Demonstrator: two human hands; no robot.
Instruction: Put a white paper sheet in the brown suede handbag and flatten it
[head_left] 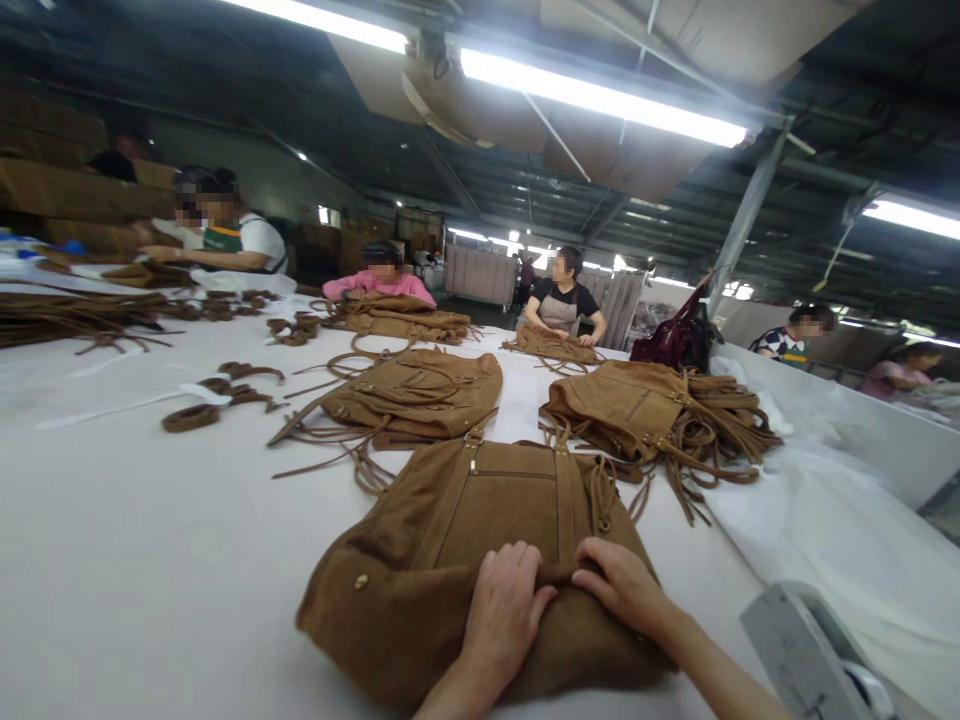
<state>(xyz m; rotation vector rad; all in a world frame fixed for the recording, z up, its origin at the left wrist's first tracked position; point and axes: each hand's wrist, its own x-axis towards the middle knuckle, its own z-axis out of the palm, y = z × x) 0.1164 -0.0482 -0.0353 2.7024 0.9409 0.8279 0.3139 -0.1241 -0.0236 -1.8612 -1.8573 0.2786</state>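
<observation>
A brown suede handbag (517, 510) lies on the white table right in front of me, its straps and zip pocket facing up and its bottom edge towards me. My left hand (506, 610) presses on the bag's near part, fingers curled over a ridge of the leather. Just to the right, my right hand (619, 585) grips the same ridge, with thumb and fingers bent around it. A small brass stud (361, 581) shows at the bag's left corner. Part of the fingertips is hidden in the fold.
More brown bags lie beyond, one at centre (420, 395) and a fringed stack (622, 405) to the right. Coiled straps (217, 400) sit at left. A grey tape dispenser (814, 650) and plastic sheeting (847, 560) are at right. Several people work around the table (187, 560).
</observation>
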